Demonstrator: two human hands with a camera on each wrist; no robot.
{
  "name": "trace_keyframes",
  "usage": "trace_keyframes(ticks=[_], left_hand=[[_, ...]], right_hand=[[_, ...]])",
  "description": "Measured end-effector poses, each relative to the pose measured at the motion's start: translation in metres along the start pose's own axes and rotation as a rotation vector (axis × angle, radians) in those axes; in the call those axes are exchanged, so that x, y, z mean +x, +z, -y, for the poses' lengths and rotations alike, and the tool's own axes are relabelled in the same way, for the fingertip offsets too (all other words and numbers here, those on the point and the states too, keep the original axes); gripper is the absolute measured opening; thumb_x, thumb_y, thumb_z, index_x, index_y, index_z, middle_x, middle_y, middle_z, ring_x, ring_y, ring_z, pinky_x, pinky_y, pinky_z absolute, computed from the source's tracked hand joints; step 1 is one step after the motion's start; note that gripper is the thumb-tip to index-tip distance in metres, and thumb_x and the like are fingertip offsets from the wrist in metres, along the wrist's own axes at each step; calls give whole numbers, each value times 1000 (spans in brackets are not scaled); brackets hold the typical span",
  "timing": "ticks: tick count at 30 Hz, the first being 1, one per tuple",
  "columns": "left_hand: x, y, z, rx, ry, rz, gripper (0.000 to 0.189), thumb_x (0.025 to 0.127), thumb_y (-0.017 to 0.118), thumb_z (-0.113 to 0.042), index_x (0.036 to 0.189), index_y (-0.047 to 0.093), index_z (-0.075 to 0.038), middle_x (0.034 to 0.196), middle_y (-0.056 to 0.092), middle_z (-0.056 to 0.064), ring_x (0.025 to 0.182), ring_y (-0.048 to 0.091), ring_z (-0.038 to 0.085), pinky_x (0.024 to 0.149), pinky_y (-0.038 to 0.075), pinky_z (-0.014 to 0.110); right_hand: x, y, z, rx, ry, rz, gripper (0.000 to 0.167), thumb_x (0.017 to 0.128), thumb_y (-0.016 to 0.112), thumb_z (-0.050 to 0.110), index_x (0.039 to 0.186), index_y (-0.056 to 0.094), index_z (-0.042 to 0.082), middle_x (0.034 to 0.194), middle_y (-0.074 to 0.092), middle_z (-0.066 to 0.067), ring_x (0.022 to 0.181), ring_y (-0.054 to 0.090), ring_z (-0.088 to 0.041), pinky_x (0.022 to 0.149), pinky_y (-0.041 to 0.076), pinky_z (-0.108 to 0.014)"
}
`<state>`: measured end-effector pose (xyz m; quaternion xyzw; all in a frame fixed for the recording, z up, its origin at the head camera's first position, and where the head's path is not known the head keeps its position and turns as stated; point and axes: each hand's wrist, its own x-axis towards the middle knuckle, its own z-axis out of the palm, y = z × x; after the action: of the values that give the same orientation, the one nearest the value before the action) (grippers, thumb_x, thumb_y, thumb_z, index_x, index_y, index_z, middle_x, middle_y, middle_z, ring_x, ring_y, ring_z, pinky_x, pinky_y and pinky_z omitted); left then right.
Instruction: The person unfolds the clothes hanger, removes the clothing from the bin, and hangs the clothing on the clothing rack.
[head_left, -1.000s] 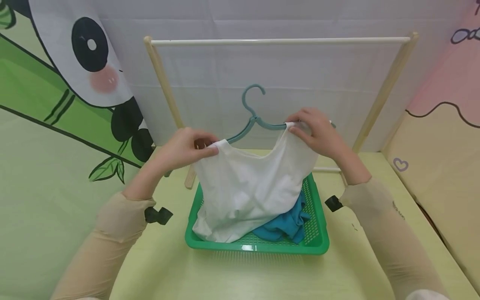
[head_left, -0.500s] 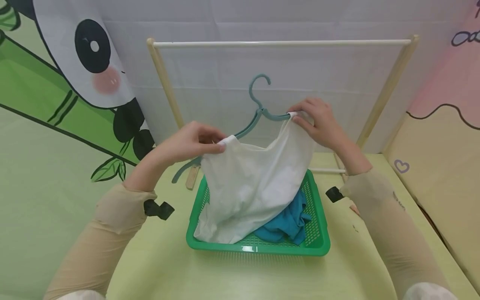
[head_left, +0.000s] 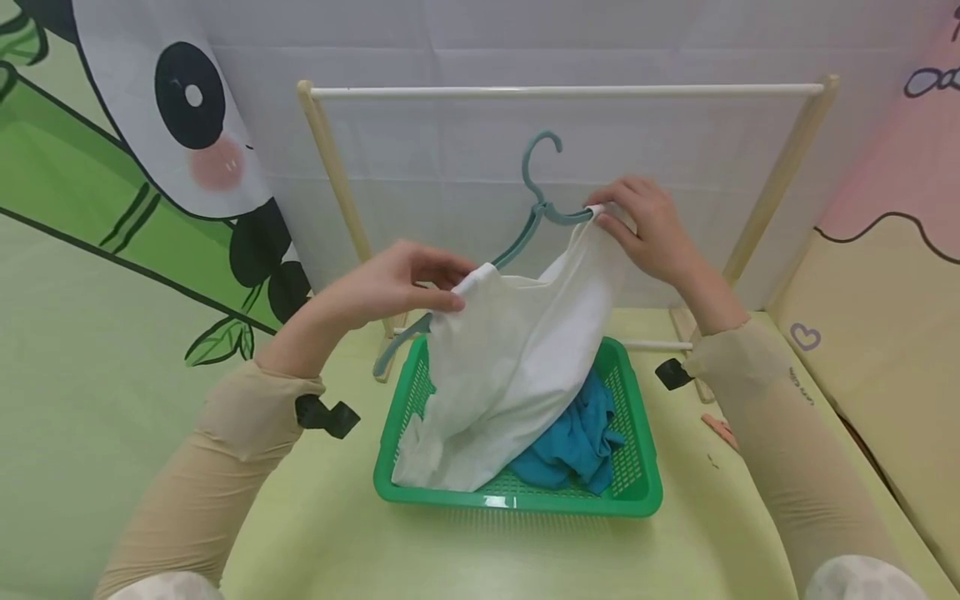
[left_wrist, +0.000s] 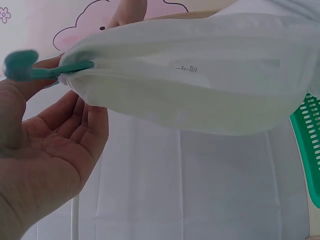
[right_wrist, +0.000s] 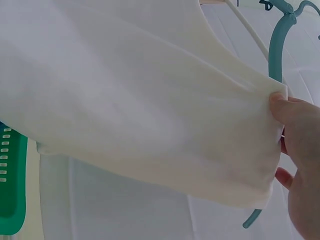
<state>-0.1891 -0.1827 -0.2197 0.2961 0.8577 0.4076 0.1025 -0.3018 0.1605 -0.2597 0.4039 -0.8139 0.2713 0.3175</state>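
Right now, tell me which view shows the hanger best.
The head view, where the hanger shows its whole hook and parts of both sides. The left wrist view has only an end poking from the shirt; the right wrist view shows more, but crops the hook.

Pale yellow-green worktop under soft, even light. Behind the worktop, a white sheet with straight fold creases. Left of the worktop, a pale green wall printed with a panda-like cartoon face, slanting bamboo and leaves. Right of the worktop, a cream and pink wall with a dark wavy line and small purple heart.
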Motion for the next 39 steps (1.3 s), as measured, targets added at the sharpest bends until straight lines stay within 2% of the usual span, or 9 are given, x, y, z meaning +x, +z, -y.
trace_keyframes(ticks=[5,12,17,21,24,28,31,35,39], left_hand=[[2,4,-1,-80,6,31,42,90,70,-11,131,63,-7,111,71,9,96,66,19,82,57,27],[7,14,5,-260,-55,95,48,90,69,-7,137,56,-5,112,66,7,94,64,19,83,59,29],[8,23,11,-366,-83,74,50,90,67,-3,138,52,0,109,66,4,93,63,17,82,59,27],[9,30,12,-422,-93,55,52,90,66,-4,140,50,1,112,66,4,96,64,17,83,59,26],[9,36,11,-438,-100,37,53,90,66,-5,140,49,0,117,66,7,97,65,17,84,58,26],[11,42,9,-458,-105,22,53,90,66,-5,141,49,0,124,64,13,99,65,15,84,58,25],[13,45,10,-454,-100,17,52,91,67,-6,140,50,0,125,64,15,99,66,15,84,58,24],[13,49,11,-428,-84,19,51,91,68,-8,139,52,-2,124,65,14,99,66,17,85,58,25],[15,53,11,-415,-74,29,50,92,69,-10,139,53,-3,122,66,13,99,66,17,84,58,25]], right_hand=[[0,1,-2,-2,-20,1,21,96,61,3,115,66,0,111,65,-20,107,52,-38,96,36,-53],[0,4,-1,-14,-1,14,21,97,60,5,117,66,3,113,65,-18,108,50,-37,98,34,-52],[-1,10,6,-12,107,-6,28,97,63,12,123,64,5,122,64,-17,117,48,-35,103,35,-51],[-6,14,19,9,252,-101,32,94,69,17,121,62,1,120,61,-18,113,52,-33,99,42,-48],[-10,17,32,13,305,-184,28,92,71,18,111,63,0,109,63,-18,100,58,-30,86,48,-44],[-16,22,53,14,277,-224,20,92,70,19,99,69,0,93,70,-15,85,63,-26,72,52,-40],[-19,25,70,49,288,-198,20,95,68,21,99,73,3,89,73,-12,80,64,-23,68,52,-31],[-21,27,86,111,361,-151,24,96,65,25,104,75,5,92,76,-10,81,66,-20,64,48,-17],[-19,29,96,158,417,-121,28,96,65,29,109,74,6,98,77,-9,86,68,-20,68,52,-22]])
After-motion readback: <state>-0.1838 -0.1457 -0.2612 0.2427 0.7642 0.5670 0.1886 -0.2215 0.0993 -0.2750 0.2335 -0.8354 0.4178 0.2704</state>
